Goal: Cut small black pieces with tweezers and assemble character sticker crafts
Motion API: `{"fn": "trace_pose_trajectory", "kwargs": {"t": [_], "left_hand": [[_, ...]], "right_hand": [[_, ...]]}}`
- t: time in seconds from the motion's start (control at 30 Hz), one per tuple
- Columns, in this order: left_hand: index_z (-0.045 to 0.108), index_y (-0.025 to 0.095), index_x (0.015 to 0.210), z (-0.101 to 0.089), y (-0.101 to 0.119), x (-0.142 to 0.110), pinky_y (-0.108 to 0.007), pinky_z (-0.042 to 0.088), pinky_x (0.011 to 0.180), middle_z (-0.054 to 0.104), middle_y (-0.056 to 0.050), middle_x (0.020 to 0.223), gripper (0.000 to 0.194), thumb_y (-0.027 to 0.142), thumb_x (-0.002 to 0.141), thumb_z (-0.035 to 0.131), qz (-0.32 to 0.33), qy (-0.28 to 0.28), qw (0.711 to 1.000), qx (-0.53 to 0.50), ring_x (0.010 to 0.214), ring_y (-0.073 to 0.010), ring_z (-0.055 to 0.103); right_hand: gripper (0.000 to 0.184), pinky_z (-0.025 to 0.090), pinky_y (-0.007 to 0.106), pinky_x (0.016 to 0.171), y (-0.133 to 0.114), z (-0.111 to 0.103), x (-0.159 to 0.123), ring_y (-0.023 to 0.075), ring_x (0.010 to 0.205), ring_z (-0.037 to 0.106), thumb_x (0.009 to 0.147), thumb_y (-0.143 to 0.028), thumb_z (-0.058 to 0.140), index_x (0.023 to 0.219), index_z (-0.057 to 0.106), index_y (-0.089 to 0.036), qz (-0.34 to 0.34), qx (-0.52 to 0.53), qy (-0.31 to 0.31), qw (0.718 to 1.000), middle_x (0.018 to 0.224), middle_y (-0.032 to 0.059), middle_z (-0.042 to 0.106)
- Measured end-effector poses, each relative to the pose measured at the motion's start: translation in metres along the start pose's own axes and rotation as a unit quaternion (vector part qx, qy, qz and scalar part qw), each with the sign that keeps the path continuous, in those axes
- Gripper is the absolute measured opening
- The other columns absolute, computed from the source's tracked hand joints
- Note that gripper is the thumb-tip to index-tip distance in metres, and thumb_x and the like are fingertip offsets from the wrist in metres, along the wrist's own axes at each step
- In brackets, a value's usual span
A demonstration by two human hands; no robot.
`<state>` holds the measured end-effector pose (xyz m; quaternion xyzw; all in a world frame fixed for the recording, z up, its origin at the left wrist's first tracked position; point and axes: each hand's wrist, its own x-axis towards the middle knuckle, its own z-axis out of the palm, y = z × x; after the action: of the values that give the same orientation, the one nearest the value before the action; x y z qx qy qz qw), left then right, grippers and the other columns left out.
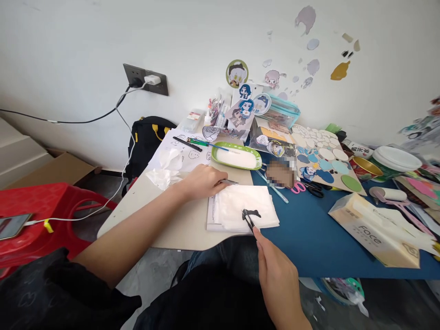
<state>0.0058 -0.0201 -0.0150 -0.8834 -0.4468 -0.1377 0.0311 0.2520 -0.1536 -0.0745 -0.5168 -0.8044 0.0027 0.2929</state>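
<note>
The left hand rests flat, pinning the white folded tissue sheet to the beige worktop, while the right hand pinches slim dark tweezers gripping a small black cutout piece over it.

Home craft corner: cluttered surface with cartoon character stickers, pink-handled scissors, white wall dotted with stuck paper cut-outs.
</note>
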Motion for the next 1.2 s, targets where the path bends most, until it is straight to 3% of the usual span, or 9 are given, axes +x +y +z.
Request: {"fn": "trace_pose_trajectory", "kwargs": {"t": [0.13,0.3,0.5,0.63,0.77,0.97,1.07,1.2], "left_hand": [[0.059,0.018,0.074,0.0,0.0,0.0,-0.025,0.026,0.049,0.061,-0.002,0.058,0.028,0.033,0.088,0.04,-0.004,-0.003,1.0,0.003,0.053,-0.0141,0.054],[0.059,0.019,0.074,0.0,0.001,0.0,-0.025,0.025,0.049,0.06,-0.002,0.058,0.027,0.032,0.087,0.041,-0.005,-0.01,1.0,0.003,0.054,-0.0145,0.054],[0.059,0.019,0.073,-0.001,0.002,0.0,-0.025,0.025,0.049,0.059,-0.002,0.057,0.028,0.032,0.087,0.04,-0.008,-0.012,1.0,0.0,0.053,-0.0139,0.052],[0.059,0.019,0.072,-0.002,0.003,0.001,-0.025,0.026,0.049,0.059,-0.001,0.057,0.028,0.032,0.087,0.04,-0.01,-0.014,1.0,0.001,0.053,-0.0138,0.052],[0.059,0.019,0.073,-0.001,0.002,0.001,-0.025,0.026,0.05,0.059,-0.002,0.057,0.028,0.033,0.087,0.04,-0.013,-0.016,1.0,-0.004,0.053,-0.0141,0.053],[0.06,0.019,0.074,-0.002,0.002,0.001,-0.025,0.027,0.05,0.059,-0.002,0.058,0.028,0.033,0.088,0.04,-0.014,-0.024,1.0,-0.005,0.053,-0.0144,0.052],[0.058,0.019,0.075,-0.003,0.002,0.0,-0.025,0.027,0.05,0.059,-0.002,0.058,0.028,0.035,0.088,0.039,-0.021,-0.025,0.999,-0.004,0.053,-0.0143,0.052],[0.052,0.017,0.094,-0.014,0.006,0.0,-0.025,0.029,0.05,0.059,-0.001,0.06,0.03,0.043,0.089,0.036,-0.052,0.001,0.999,-0.011,0.052,-0.0159,0.052]], "right_hand": [[0.034,0.052,0.023,0.056,0.0,-0.001,0.0,0.0178,0.072,0.066,0.093,-0.018,0.039,0.123,0.055,-0.013,-0.023,-0.007,0.001,1.0,0.086,0.011,0.069],[0.032,0.051,0.023,0.06,0.001,-0.007,-0.002,0.017,0.073,0.065,0.092,-0.016,0.042,0.12,0.056,-0.01,-0.023,0.006,0.057,0.998,0.082,0.0106,0.068],[0.035,0.051,0.025,0.057,0.006,-0.003,-0.011,0.0156,0.065,0.062,0.093,-0.015,0.039,0.125,0.053,-0.011,-0.048,0.012,-0.012,0.999,0.07,0.0071,0.063],[0.035,0.049,0.025,0.055,0.005,-0.003,-0.012,0.0147,0.061,0.059,0.093,-0.015,0.039,0.126,0.052,-0.013,-0.043,0.012,-0.01,0.999,0.068,0.006,0.061],[0.034,0.045,0.024,0.052,0.002,-0.008,-0.011,0.0137,0.056,0.053,0.093,-0.016,0.039,0.124,0.053,-0.012,-0.039,0.016,0.037,0.998,0.063,0.0042,0.056],[0.036,0.037,0.023,0.044,0.004,-0.005,-0.012,0.0122,0.051,0.049,0.093,-0.015,0.038,0.128,0.05,-0.013,-0.058,-0.004,-0.01,0.998,0.058,0.001,0.051],[0.036,0.044,0.023,0.048,0.006,-0.007,-0.013,0.0136,0.057,0.057,0.094,-0.017,0.039,0.127,0.05,-0.014,-0.035,0.021,-0.012,0.999,0.066,0.0042,0.059],[0.032,0.054,0.024,0.065,0.006,-0.016,-0.012,0.0182,0.083,0.066,0.093,-0.021,0.041,0.122,0.054,-0.014,0.009,0.043,0.046,0.998,0.098,0.0118,0.068]]}}
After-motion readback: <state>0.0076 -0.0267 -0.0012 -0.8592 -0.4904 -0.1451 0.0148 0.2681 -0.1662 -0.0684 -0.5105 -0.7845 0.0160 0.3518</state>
